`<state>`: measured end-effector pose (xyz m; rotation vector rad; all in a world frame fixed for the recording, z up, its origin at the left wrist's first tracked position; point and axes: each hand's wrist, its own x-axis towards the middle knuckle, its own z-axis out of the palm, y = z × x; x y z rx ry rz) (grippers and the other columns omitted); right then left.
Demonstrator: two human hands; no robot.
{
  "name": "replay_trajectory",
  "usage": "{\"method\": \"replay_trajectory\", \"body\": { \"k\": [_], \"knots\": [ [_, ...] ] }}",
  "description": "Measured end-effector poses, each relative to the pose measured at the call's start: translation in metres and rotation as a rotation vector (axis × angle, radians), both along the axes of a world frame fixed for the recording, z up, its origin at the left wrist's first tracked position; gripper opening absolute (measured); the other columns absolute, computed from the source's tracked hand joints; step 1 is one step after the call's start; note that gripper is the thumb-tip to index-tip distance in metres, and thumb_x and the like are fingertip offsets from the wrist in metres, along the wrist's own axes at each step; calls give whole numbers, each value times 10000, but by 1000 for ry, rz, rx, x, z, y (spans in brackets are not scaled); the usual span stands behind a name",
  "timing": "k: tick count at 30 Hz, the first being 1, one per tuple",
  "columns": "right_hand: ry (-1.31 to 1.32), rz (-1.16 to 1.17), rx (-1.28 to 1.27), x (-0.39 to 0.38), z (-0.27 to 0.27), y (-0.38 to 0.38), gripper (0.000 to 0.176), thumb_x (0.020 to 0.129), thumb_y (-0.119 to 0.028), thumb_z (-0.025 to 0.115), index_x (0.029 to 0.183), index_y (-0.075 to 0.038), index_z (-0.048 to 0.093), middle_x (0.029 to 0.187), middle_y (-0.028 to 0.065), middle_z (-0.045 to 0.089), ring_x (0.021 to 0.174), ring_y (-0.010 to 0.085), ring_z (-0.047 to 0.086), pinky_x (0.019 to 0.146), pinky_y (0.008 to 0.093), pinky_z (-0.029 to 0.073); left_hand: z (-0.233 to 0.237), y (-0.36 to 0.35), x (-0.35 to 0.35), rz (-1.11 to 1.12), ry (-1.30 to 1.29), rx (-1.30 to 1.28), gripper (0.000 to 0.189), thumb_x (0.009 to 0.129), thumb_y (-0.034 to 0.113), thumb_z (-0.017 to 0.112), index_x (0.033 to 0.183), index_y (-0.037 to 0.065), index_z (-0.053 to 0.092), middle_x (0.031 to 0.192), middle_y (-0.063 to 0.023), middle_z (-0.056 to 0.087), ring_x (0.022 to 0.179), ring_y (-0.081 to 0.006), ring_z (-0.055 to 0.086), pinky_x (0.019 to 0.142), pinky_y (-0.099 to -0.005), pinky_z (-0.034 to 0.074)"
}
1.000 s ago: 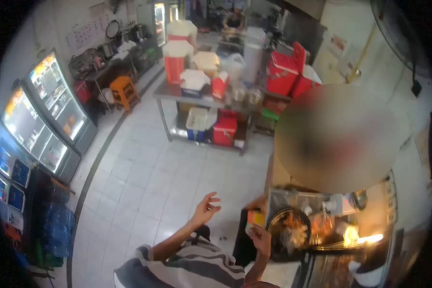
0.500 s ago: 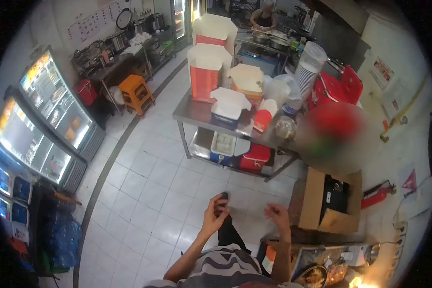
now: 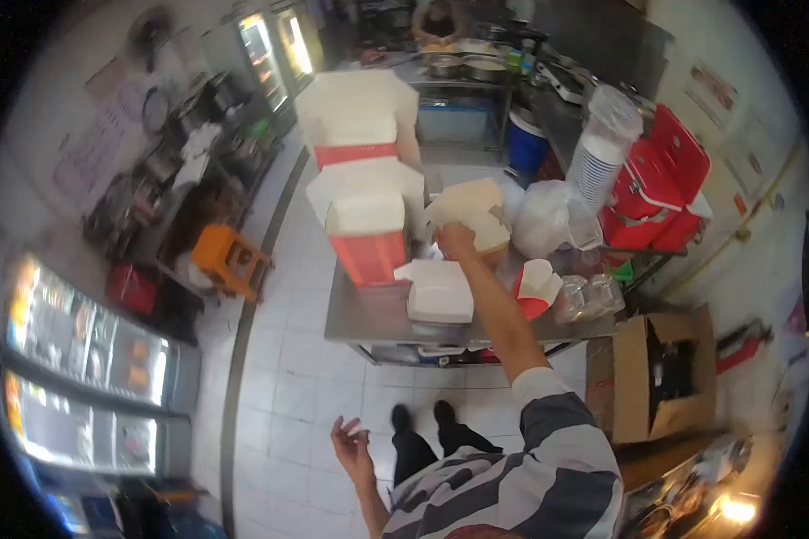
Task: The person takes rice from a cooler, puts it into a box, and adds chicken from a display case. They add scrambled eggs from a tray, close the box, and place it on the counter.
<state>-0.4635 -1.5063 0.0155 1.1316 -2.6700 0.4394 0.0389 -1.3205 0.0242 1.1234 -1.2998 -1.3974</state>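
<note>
My right hand (image 3: 456, 241) reaches out over the steel table (image 3: 377, 325) and is at the near left edge of an open orange-brown carton (image 3: 476, 211). Its fingertips are blurred and partly hidden, so a hold cannot be made out. A white-topped carton (image 3: 440, 295) stands just below that hand, and to the left is a stack of red cartons (image 3: 370, 256) with white insides. Under my right forearm's outer side sits a small red and white carton (image 3: 537, 286). My left hand (image 3: 355, 449) hangs low over the floor, fingers loosely apart, holding nothing.
A clear plastic bag (image 3: 555, 217), stacked cups (image 3: 598, 162), clear containers (image 3: 588, 298) and a red cooler (image 3: 652, 184) are at the right. A cardboard box (image 3: 634, 382) stands beside the table, an orange stool (image 3: 227, 259) at left. One person (image 3: 439, 22) works at the back.
I have come closer to the table. My right hand has moved forward from beside my body to the orange-brown carton. My left hand has dropped to the lower left.
</note>
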Motion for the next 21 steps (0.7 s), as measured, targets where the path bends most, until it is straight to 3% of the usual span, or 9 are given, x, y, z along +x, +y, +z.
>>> {"method": "replay_trajectory", "body": {
  "k": [5, 8, 10, 12, 13, 15, 17, 19, 21],
  "knots": [
    [-145, -4, -114, 31, 74, 29, 275, 791, -305, 607, 844, -46, 685, 869, 162, 673, 799, 349, 652, 746, 426, 515, 29, -64, -41, -253, -118, -86, 647, 770, 14, 685, 1347, 46, 395, 1142, -136, 569, 874, -164, 568, 727, -276, 467],
    [87, 360, -524, 115, 119, 127, 192, 806, -168, 564, 923, -40, 645, 895, 177, 649, 868, 353, 622, 770, 471, 481, 81, -102, -86, -535, -366, -464, 881, 694, 159, 787, 1417, 51, 297, 1330, -198, 424, 1178, -301, 438, 885, -421, 433],
    [-548, 255, -405, 196, 192, 204, 329, 780, -118, 615, 1098, -37, 617, 920, 191, 640, 873, 341, 622, 786, 419, 489, 105, -108, -126, -674, -308, -854, 1091, 614, 273, 840, 1462, 60, 186, 1444, -232, 255, 1337, -366, 260, 1000, -515, 350],
    [-592, 229, -785, 260, 156, 242, 186, 845, -115, 604, 993, -4, 611, 846, 191, 620, 717, 313, 598, 655, 400, 470, 152, -85, -154, -902, -213, -1186, 1240, 550, 376, 850, 1473, 44, 92, 1479, -263, 146, 1389, -411, 162, 1065, -583, 265],
    [-595, 131, -633, 288, 152, 270, 165, 888, -151, 590, 950, 3, 592, 782, 171, 581, 666, 274, 561, 619, 370, 449, 143, -80, -151, -1059, -388, -1223, 1221, 549, 431, 839, 1454, 8, 137, 1463, -279, 176, 1351, -444, 226, 1052, -564, 294],
    [-626, -40, -987, 345, 127, 310, 225, 929, -193, 580, 874, 25, 570, 666, 127, 491, 616, 158, 475, 574, 333, 404, 125, -40, -153, -1439, -257, -1230, 1174, 538, 388, 858, 1442, 27, 200, 1438, -256, 233, 1305, -447, 295, 1047, -525, 310],
    [-603, -234, -941, 396, 115, 371, 252, 955, -227, 562, 933, 23, 589, 705, 91, 553, 634, 127, 469, 590, 325, 403, 133, 15, -134, -1785, -178, -1166, 1128, 546, 375, 865, 1419, 20, 244, 1395, -249, 282, 1271, -450, 335, 1040, -499, 326],
    [-921, -396, -1250, 428, 80, 408, 291, 984, -256, 516, 1000, 13, 627, 832, 36, 628, 692, 113, 521, 651, 291, 441, 124, 56, -135, -2013, -155, -1094, 1098, 559, 376, 866, 1401, 6, 267, 1360, -250, 311, 1253, -452, 351, 1033, -486, 337],
    [-855, -488, -1517, 494, 75, 446, 328, 980, -287, 520, 1020, 16, 638, 889, 15, 642, 758, 99, 544, 684, 279, 460, 126, 114, -103, -2341, -10, -1015, 1089, 568, 373, 873, 1388, -15, 269, 1313, -252, 339, 1237, -445, 363, 1028, -488, 341]
  ]
}}
